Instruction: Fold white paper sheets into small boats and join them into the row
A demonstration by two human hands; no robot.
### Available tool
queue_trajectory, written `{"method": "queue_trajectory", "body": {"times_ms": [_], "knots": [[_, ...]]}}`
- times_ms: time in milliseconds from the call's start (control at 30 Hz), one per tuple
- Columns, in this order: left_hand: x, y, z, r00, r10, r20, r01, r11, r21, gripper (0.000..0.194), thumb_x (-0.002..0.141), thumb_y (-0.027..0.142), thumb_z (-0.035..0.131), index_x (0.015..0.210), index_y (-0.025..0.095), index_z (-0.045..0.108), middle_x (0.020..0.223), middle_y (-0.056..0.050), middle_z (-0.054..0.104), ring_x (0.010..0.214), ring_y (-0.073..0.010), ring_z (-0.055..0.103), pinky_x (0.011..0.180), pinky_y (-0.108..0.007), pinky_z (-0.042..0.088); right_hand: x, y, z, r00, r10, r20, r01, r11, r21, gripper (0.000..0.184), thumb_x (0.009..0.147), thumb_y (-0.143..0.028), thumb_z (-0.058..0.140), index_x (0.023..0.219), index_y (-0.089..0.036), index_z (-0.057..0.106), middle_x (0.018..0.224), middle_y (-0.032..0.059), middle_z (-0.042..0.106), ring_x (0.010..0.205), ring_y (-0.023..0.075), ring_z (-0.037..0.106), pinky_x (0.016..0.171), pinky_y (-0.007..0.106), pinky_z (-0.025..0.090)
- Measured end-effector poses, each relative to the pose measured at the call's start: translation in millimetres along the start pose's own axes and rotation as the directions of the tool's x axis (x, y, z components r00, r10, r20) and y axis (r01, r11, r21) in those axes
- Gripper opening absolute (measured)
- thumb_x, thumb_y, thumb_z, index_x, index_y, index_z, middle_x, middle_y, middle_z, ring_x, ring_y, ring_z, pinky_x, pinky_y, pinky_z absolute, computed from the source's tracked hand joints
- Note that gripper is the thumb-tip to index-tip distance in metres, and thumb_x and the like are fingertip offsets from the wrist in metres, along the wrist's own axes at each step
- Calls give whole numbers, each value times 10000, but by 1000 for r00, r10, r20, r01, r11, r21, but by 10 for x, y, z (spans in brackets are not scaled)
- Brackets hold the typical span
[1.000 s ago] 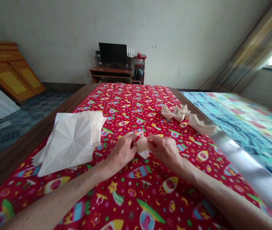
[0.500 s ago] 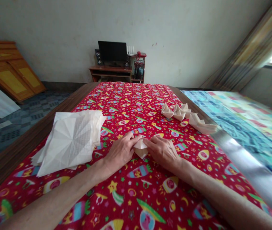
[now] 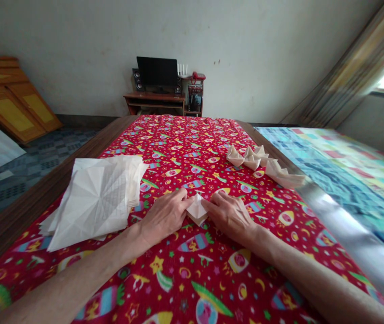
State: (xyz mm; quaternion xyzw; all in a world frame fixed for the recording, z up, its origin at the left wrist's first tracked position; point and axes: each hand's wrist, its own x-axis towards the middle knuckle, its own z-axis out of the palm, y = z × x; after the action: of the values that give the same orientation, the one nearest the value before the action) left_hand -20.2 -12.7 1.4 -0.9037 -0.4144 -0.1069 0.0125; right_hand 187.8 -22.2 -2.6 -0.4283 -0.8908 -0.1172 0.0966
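Note:
A small folded piece of white paper [image 3: 197, 209], diamond-shaped with a peak at its far side, lies on the red patterned cloth in front of me. My left hand [image 3: 171, 208] pinches its left corner between thumb and fingers. From the other side, my right hand [image 3: 227, 211] grips the right corner, fingers curled and pressed together. To the left lies a stack of creased white paper sheets [image 3: 92, 200]. Several folded paper boats [image 3: 252, 157] stand in a row at the right, with a longer nested folded paper piece [image 3: 282, 174] beside them.
The red cloth [image 3: 185, 274] covers a table with a dark wooden edge [image 3: 90, 148]. A bed with a colourful sheet [image 3: 340, 166] adjoins on the right. Beyond the far end stand a desk with a monitor [image 3: 157, 73] and a red telephone [image 3: 197, 76]. A wooden cabinet [image 3: 14, 101] is at left.
The folded paper now shows more of its upper face as a diamond with its peak visible between my hands. My fingers have drawn slightly outward to its side corners.

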Motion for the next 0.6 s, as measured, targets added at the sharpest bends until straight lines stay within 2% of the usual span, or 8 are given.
{"method": "queue_trajectory", "body": {"times_ms": [200, 467, 600], "knots": [[47, -22, 6, 997, 64, 50, -67, 996, 55, 428, 880, 146, 424, 1297, 238, 460, 975, -66, 527, 842, -206, 565, 709, -309, 483, 7, 17, 9, 999, -33, -13, 34, 999, 15, 124, 901, -189, 497, 856, -183, 613, 764, 32, 561, 676, 139, 455, 526, 275, 238], [44, -49, 7, 992, 111, 67, -120, 982, 148, 404, 910, 187, 400, 1311, 215, 437, 1063, -87, 534, 882, -227, 576, 761, -348, 478, -12, 20, -25, 999, -28, 23, 27, 999, 20, 133, 916, -201, 481, 895, -184, 611, 795, 36, 566, 710, 149, 469, 543, 272, 261], [2, -58, -31, 989, 124, 83, -135, 981, 139, 370, 916, 148, 372, 1271, 210, 457, 1006, -63, 527, 868, -208, 560, 769, -337, 476, -31, 31, -38, 999, -10, 40, 9, 1000, 22, 127, 912, -197, 494, 914, -191, 621, 814, 41, 559, 737, 151, 478, 534, 265, 261]]}}
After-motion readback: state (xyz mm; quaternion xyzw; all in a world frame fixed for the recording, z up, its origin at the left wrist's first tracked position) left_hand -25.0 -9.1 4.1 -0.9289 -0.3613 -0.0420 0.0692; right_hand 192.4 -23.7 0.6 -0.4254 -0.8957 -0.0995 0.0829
